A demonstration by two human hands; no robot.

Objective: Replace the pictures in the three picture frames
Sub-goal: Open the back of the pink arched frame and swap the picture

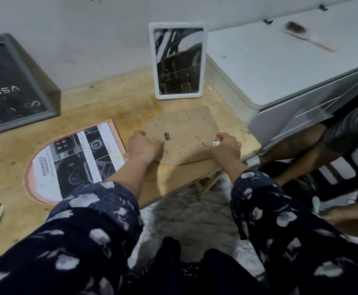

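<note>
Both our hands grasp the brown backing board (184,135): left hand (141,147) fingers curl on its left edge, right hand (227,147) fingers on its right.

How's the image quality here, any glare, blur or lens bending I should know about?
Head view: dim, soft, even light; wide-angle bending curves the wooden table edge and the grey cabinet. The glass of the upright white picture frame carries bright reflections. The brush on the cabinet is blurred. The left hand and right hand on the brown backing board are slightly soft.
</note>
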